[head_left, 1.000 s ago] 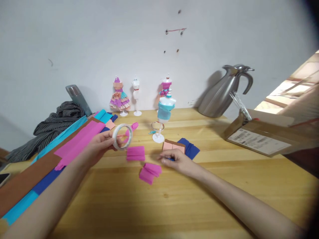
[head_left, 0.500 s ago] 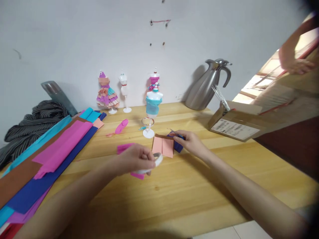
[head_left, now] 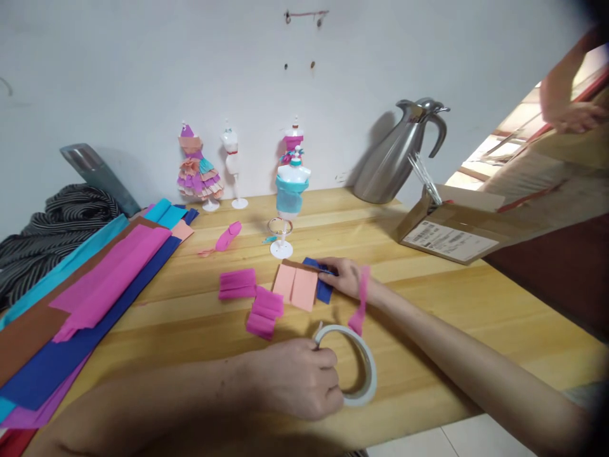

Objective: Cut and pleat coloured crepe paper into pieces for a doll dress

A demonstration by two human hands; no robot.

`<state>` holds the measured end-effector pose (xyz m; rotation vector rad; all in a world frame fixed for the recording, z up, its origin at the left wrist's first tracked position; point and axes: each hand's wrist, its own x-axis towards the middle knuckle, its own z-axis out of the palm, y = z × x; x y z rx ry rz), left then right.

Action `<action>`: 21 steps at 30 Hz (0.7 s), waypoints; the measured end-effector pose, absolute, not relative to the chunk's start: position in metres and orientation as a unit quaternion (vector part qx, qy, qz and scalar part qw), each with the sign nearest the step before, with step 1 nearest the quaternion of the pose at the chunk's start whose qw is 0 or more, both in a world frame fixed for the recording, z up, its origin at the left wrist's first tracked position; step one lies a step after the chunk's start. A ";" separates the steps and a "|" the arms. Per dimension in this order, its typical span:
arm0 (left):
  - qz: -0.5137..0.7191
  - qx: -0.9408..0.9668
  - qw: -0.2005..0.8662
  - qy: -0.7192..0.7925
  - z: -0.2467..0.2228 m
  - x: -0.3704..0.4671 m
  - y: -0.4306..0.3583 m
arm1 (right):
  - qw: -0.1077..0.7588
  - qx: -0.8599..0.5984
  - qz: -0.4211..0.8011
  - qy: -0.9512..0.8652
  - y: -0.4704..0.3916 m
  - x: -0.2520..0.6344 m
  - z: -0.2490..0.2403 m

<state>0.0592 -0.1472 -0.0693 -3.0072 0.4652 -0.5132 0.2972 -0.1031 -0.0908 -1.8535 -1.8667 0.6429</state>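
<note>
My left hand (head_left: pixel 295 377) grips a smooth white tape roll (head_left: pixel 356 363) on the desk's (head_left: pixel 451 330) matt, grained wood, crinkled crepe paper sheets (head_left: pixel 90 285) along its left edge, a glossy steel jug (head_left: pixel 394 158) near its far edge.

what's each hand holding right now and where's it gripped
Left hand grips the white tape roll by its near-left rim. Right hand pinches a magenta crepe paper strip at its upper end.
</note>
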 end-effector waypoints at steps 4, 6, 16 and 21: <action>-0.177 -0.966 0.004 0.187 -0.072 0.051 -0.153 | 0.252 -0.628 0.285 -0.679 -0.112 0.288 -0.086; -0.189 -0.963 -0.003 0.192 -0.074 0.048 -0.154 | 0.246 -0.652 0.267 -0.666 -0.114 0.285 -0.083; -0.211 -0.967 0.083 0.118 -0.088 0.024 -0.098 | 0.332 -0.496 0.557 -0.578 -0.070 0.196 -0.082; -0.258 -0.963 0.036 0.066 -0.081 0.005 -0.092 | 0.364 -0.524 0.501 -0.585 -0.056 0.226 -0.074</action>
